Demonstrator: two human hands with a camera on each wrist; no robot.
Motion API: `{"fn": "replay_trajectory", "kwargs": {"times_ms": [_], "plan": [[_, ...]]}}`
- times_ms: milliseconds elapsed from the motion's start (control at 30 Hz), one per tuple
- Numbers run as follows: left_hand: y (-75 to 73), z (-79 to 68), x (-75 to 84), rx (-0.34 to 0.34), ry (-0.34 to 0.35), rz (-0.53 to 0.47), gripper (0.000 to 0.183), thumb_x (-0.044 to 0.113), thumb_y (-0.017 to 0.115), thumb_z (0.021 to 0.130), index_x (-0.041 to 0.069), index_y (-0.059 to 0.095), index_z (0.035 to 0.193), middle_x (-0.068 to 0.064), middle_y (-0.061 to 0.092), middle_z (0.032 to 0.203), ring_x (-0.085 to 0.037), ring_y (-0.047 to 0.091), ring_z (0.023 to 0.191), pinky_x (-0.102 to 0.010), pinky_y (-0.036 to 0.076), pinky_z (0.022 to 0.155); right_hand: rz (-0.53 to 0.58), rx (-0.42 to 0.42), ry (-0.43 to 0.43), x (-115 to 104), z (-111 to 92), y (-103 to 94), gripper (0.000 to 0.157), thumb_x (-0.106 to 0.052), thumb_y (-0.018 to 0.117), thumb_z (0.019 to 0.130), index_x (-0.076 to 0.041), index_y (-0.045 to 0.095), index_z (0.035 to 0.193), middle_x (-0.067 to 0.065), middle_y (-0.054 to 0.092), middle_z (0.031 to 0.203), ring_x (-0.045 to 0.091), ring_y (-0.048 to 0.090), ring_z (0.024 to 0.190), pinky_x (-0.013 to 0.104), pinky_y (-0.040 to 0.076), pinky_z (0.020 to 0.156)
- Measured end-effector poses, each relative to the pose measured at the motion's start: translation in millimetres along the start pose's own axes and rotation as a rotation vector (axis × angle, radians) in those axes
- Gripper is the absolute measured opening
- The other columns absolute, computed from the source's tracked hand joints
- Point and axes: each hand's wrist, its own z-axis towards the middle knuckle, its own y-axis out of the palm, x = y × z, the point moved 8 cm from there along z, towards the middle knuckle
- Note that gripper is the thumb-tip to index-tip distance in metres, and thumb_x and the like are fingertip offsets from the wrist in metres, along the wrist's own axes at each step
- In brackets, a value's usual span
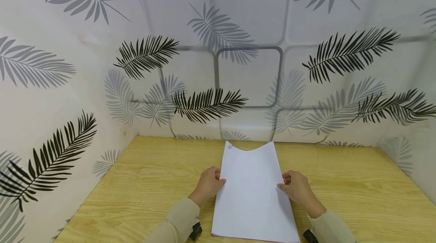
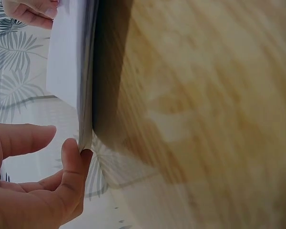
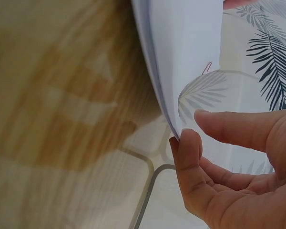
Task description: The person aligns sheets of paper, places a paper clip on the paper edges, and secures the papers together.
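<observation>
A stack of white paper point(image 1: 252, 193) lies lengthwise between my two hands, its far part raised and bowed, with the far edge dipping in the middle. A small red paper clip point(image 1: 230, 146) sits at the far left corner and shows also in the right wrist view, as a paper clip point(image 3: 207, 68). My left hand point(image 1: 209, 184) holds the left edge, thumb over the top side, fingers curled at the edge. Opposite it, my right hand point(image 1: 297, 187) holds the right edge the same way. In both wrist views the bent fingertips touch the paper's edge.
Beneath the paper is a light wood-grain table point(image 1: 153, 171). A wall covering with leaf print point(image 1: 252, 76) rises behind the table and along its sides. Dark wrist devices point(image 1: 195, 231) show below the beige sleeves point(image 1: 178, 218).
</observation>
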Motion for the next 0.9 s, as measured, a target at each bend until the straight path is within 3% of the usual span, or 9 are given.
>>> {"fn": "replay_trajectory", "kwargs": {"times_ms": [300, 467, 567, 900], "plan": [[3.1, 0.2, -1.6, -0.045, 0.000, 0.036, 0.038, 0.002, 0.067, 0.088, -0.014, 0.053, 0.119, -0.015, 0.055, 0.090, -0.024, 0.052, 0.081, -0.038, 0.049, 0.068, -0.010, -0.017, -0.009, 1.9, 0.6, 2.5, 0.031, 0.003, 0.073, 0.079, 0.019, 0.058, 0.101, 0.012, 0.058, 0.079, 0.021, 0.053, 0.072, 0.032, 0.049, 0.061], [3.1, -2.5, 2.9, -0.059, 0.042, 0.061, 0.018, 0.001, 0.066, 0.087, -0.010, 0.053, 0.093, -0.006, 0.043, 0.073, -0.018, 0.042, 0.066, -0.027, 0.037, 0.056, -0.026, -0.028, -0.006, 1.3, 0.7, 3.0, 0.032, 0.002, 0.074, 0.078, 0.019, 0.058, 0.101, 0.012, 0.059, 0.080, 0.022, 0.055, 0.074, 0.035, 0.050, 0.063], [3.3, -4.1, 5.0, -0.069, 0.067, 0.066, 0.024, 0.000, 0.066, 0.087, -0.003, 0.044, 0.079, -0.002, 0.034, 0.067, -0.015, 0.035, 0.059, -0.024, 0.028, 0.052, -0.031, -0.037, -0.006, 0.7, -0.2, 3.4, 0.031, 0.002, 0.074, 0.078, 0.018, 0.058, 0.099, 0.011, 0.059, 0.078, 0.022, 0.056, 0.073, 0.035, 0.050, 0.063], [5.4, -5.1, 3.7, -0.095, 0.076, 0.110, 0.037, 0.002, 0.068, 0.086, 0.006, 0.037, 0.066, -0.001, 0.034, 0.061, -0.013, 0.036, 0.052, -0.023, 0.029, 0.048, -0.049, -0.051, -0.008, 0.8, -0.5, 5.3, 0.030, 0.002, 0.074, 0.077, 0.018, 0.058, 0.097, 0.011, 0.060, 0.079, 0.021, 0.056, 0.073, 0.034, 0.050, 0.063]]}}
